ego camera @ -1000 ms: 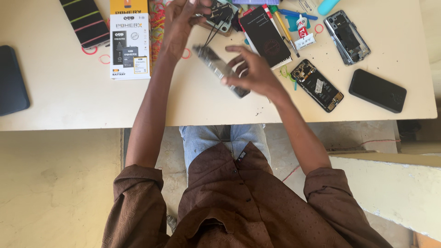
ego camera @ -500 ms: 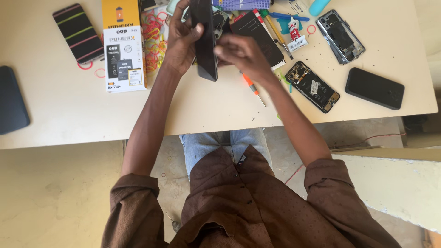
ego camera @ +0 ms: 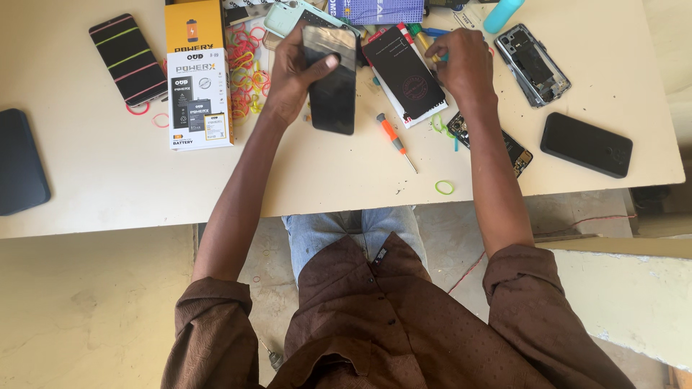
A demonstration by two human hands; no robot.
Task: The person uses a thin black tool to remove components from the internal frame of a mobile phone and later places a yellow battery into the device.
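You sit at a pale cream tabletop (ego camera: 324, 187) above a bare concrete floor. Your left hand (ego camera: 299, 68) grips a black flat phone screen panel (ego camera: 331, 81) by its upper edge, thumb laid across its face, holding it tilted just above the table near the far edge. Behind that hand lies a mint-green phone case (ego camera: 285, 16); whether anything sits in it, you cannot tell. Just right of the panel rests a flat black battery on its white card (ego camera: 405, 73), and below it an orange-handled screwdriver (ego camera: 394, 140). Your right hand (ego camera: 467, 63) is curled, fingers bent down among the coloured pens and tools (ego camera: 425, 36) at the battery's far corner; what it grasps is hidden. Under that forearm lies an opened phone with bare circuitry (ego camera: 513, 148). A heap of coloured rubber bands (ego camera: 245, 68) and a yellow-and-white battery box (ego camera: 196, 75) lie left of the panel.
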